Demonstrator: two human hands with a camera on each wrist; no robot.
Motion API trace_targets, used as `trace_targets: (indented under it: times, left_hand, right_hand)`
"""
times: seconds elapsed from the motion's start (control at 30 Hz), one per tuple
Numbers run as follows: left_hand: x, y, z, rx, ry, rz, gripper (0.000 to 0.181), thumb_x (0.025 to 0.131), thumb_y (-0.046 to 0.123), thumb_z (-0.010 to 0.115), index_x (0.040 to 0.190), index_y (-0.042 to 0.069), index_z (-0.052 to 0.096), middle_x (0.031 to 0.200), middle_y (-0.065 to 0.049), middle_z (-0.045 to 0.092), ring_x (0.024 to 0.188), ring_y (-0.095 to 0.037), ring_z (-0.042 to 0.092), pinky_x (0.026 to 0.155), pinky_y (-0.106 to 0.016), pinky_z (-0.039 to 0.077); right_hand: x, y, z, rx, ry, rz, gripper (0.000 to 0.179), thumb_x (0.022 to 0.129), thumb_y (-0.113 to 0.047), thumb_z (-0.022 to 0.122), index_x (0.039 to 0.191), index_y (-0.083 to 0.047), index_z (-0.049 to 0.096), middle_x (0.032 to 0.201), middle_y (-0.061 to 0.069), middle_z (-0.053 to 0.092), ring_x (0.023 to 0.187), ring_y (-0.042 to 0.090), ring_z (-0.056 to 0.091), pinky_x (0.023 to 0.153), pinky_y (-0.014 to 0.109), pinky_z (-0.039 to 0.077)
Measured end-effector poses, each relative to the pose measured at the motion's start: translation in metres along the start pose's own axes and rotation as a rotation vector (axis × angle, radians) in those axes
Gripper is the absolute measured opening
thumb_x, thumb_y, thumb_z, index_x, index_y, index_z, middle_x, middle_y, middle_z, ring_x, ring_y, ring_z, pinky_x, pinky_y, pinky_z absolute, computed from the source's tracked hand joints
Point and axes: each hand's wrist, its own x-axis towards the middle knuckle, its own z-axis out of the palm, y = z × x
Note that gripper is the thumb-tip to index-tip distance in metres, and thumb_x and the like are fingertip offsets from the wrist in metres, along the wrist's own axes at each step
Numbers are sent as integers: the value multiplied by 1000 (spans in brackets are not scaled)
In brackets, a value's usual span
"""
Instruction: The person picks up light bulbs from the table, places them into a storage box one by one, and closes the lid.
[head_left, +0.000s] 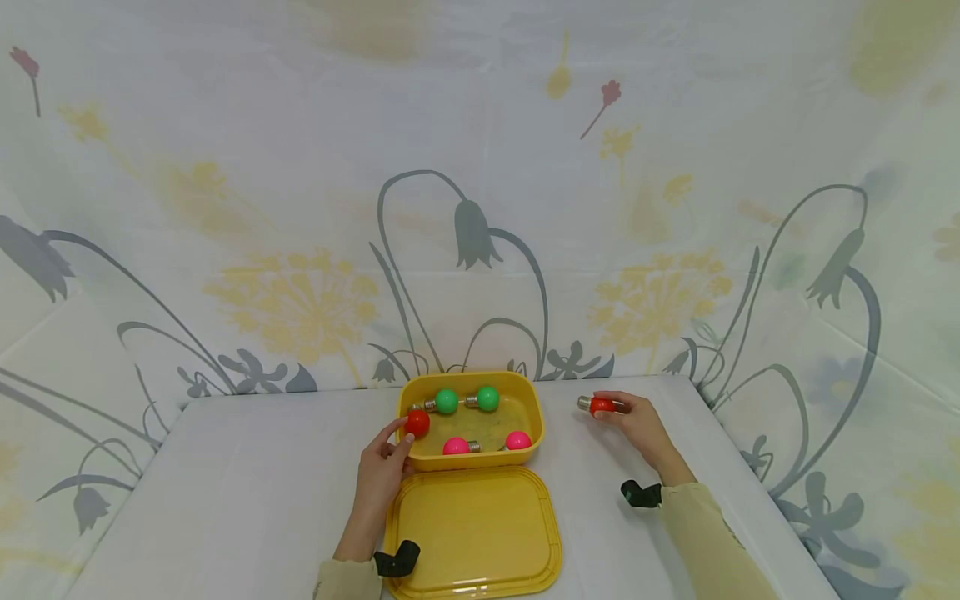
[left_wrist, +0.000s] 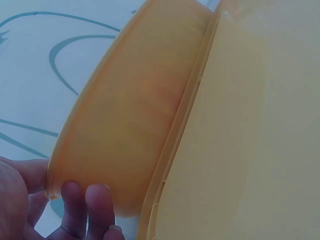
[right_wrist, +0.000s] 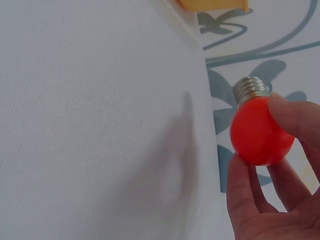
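Observation:
A red light bulb (right_wrist: 261, 132) with a silver screw base is pinched between the thumb and fingers of my right hand (head_left: 637, 421), raised above the table to the right of the box. My left hand (head_left: 382, 467) grips the near left rim of the yellow plastic box (head_left: 480, 460), fingers against its outer wall in the left wrist view. Inside the box, another red bulb (head_left: 417, 422) lies close to my left fingertips. Two green bulbs (head_left: 487, 398) lie along the back of the box and two pink bulbs (head_left: 518, 440) near its front.
A yellow lid (head_left: 476, 533) lies flat directly in front of the box. The white table (head_left: 262, 492) meets a patterned cloth backdrop (head_left: 480, 125) close behind the box. Black wrist mounts (head_left: 641, 494) sit on both arms.

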Motion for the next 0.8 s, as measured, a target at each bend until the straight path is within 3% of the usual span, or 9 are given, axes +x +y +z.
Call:
trace_targets:
  times: [0.33, 0.6, 0.8]
  left_hand:
    - [-1, 0, -1, 6, -7, 15, 45, 100, 27, 61, 141, 10, 55, 81, -8, 51, 63, -22, 57, 66, -26, 54]
    - [0, -3, -1, 14, -9, 10, 43, 100, 26, 60, 141, 11, 56, 81, -8, 50, 64, -22, 57, 66, -26, 54]
    - [0, -3, -2, 7, -13, 11, 44, 100, 26, 60, 141, 11, 56, 82, -8, 50, 64, -22, 57, 67, -27, 55]
  right_hand:
    - [0, -5, 2, -1, -17, -34, 42, 89, -9, 73, 128, 3, 64, 129, 23, 60, 117, 38, 55, 83, 21, 48]
    - [0, -12, 4, -27, -20, -52, 41, 90, -12, 73, 129, -1, 65, 131, 21, 59, 123, 41, 51, 93, 40, 49]
    - [-3, -23, 7, -53, -24, -83, 40, 90, -13, 73, 127, -1, 66, 124, 19, 63, 121, 41, 53, 91, 42, 50]
